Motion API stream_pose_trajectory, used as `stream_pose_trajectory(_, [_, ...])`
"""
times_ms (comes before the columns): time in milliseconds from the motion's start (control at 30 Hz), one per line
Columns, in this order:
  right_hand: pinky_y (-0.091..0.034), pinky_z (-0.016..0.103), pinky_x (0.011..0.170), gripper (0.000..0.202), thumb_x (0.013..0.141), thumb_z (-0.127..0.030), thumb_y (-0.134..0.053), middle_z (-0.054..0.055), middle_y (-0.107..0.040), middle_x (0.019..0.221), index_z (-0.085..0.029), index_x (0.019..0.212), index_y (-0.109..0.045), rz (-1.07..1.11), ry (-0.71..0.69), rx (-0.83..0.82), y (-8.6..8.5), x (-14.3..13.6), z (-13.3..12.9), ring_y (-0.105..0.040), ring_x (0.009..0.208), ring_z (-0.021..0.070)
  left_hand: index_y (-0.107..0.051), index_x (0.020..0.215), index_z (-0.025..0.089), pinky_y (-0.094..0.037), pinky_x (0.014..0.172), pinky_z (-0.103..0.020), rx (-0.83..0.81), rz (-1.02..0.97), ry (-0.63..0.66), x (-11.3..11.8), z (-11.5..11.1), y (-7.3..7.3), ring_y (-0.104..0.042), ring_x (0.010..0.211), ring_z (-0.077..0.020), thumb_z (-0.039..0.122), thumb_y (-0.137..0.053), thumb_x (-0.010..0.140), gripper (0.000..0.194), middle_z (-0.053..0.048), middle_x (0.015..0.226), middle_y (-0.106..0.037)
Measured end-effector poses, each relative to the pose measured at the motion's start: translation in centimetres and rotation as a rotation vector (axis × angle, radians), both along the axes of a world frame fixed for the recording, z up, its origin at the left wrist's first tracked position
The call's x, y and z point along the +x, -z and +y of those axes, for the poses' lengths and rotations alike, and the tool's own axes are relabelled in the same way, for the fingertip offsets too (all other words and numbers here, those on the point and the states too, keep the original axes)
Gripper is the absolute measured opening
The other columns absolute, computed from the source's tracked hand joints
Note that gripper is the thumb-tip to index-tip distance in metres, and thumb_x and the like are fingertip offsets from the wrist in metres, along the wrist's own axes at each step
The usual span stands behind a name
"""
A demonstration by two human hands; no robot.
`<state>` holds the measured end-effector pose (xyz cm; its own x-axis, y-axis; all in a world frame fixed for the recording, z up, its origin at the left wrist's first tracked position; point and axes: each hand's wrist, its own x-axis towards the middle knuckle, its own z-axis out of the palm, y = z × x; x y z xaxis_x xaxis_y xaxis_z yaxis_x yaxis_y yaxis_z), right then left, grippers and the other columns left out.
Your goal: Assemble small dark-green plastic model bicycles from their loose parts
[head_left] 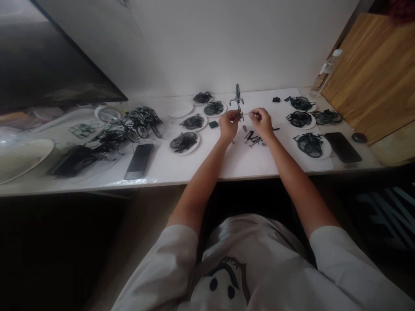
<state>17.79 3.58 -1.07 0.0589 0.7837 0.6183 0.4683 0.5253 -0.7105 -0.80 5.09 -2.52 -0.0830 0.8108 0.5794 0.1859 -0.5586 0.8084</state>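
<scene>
A small dark model bicycle (238, 97) stands upright over the white table, its front wheel pointing away. My left hand (228, 125) is closed on its near end. My right hand (262, 123) pinches a thin dark rod-like tool (247, 113), whose tip reaches the bicycle beside my left fingers. Just below the hands, several loose black parts (254, 138) lie on the white table sheet. A small dark green block (213, 124) rests left of my left hand. The exact contact point between tool and bicycle is too small to make out.
White plates with dark parts stand left (184, 151) and right (327, 149). Assembled model bicycles (142, 122) pile up at the left. Phones lie on the left (139, 160) and right (343, 147). A bottle (330, 65) stands by the wooden board (372, 73).
</scene>
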Motion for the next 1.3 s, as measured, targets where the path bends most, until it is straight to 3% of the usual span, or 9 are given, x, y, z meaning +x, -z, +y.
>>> stream_pose_trajectory(267, [-0.058, 0.036, 0.088, 0.040, 0.105, -0.063, -0.070, 0.005, -0.066, 0.101, -0.024, 0.101, -0.077, -0.018, 0.008, 0.029, -0.3, -0.1, -0.4, -0.058, 0.085, 0.0194, -0.083, 0.106, 0.022, -0.062, 0.092, -0.039, -0.014, 0.015, 0.020, 0.3, -0.2, 0.1, -0.076, 0.088, -0.0215, 0.026, -0.075, 0.089, 0.019, -0.009, 0.101, -0.086])
stream_pose_trajectory(600, [-0.055, 0.035, 0.085, 0.030, 0.106, -0.052, -0.071, 0.005, -0.062, 0.097, -0.023, 0.100, -0.076, -0.026, 0.009, 0.039, -0.2, -0.1, -0.3, -0.056, 0.083, 0.0194, -0.083, 0.107, 0.020, -0.061, 0.087, -0.034, 0.002, 0.040, -0.002, 0.4, -0.6, 0.0, -0.076, 0.086, -0.0191, 0.015, -0.071, 0.089, 0.023, -0.007, 0.099, -0.086])
stream_pose_trajectory(1033, [-0.054, 0.039, 0.085, 0.035, 0.105, -0.057, -0.071, 0.004, -0.062, 0.093, -0.024, 0.096, -0.073, -0.021, -0.016, 0.113, 0.6, 0.3, 0.7, -0.053, 0.079, 0.0198, -0.081, 0.110, 0.018, -0.062, 0.089, -0.031, -0.045, 0.149, -0.033, 0.4, -1.3, -0.9, -0.079, 0.088, -0.0178, 0.007, -0.067, 0.092, 0.026, -0.008, 0.103, -0.087])
stream_pose_trajectory(1300, [-0.050, 0.037, 0.078, 0.031, 0.100, -0.053, -0.075, 0.003, -0.062, 0.089, -0.023, 0.092, -0.073, 0.033, -0.021, 0.074, -0.2, -0.1, -0.1, -0.050, 0.075, 0.0183, -0.082, 0.107, 0.016, -0.060, 0.086, -0.028, -0.073, 0.131, -0.035, 0.5, -1.7, -1.4, -0.077, 0.087, -0.0163, 0.004, -0.065, 0.088, 0.028, -0.008, 0.100, -0.087])
